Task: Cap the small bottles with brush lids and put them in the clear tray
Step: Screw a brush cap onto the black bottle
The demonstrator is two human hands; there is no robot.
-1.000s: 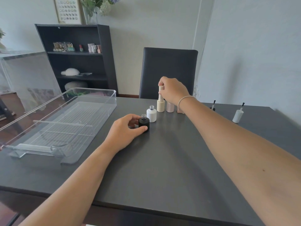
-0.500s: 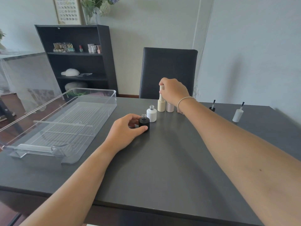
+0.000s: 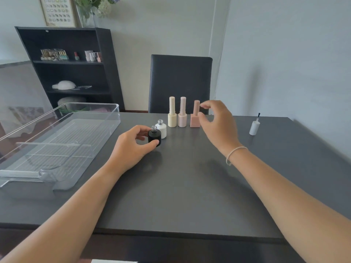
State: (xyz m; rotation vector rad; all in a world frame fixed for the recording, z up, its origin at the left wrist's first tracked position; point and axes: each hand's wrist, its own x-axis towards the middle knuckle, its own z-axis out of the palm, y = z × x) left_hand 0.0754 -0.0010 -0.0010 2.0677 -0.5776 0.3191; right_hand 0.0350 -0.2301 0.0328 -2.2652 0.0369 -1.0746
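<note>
My left hand [image 3: 131,147] grips a small black bottle [image 3: 154,136] with an uncapped neck, standing on the dark table [image 3: 180,186]. Just behind it stands an uncapped white bottle [image 3: 161,128]. Further back stand three capped bottles in a row: cream [image 3: 172,114], pale pink [image 3: 182,114] and a square dusty-pink one [image 3: 195,115]. My right hand [image 3: 218,124] hovers just right of the dusty-pink bottle, fingers loosely spread and holding nothing. A white brush lid [image 3: 254,127] stands upside down at the far right. The clear tray [image 3: 62,137] lies at the left and holds no bottles.
A black chair [image 3: 180,82] stands behind the table's far edge. A black bookshelf [image 3: 70,67] with small items is against the wall at the back left. The table's front edge runs close to me.
My right hand let go of the cream bottle's cap and moved right and back, uncovering the two pink bottles. My left hand stayed on the black bottle.
</note>
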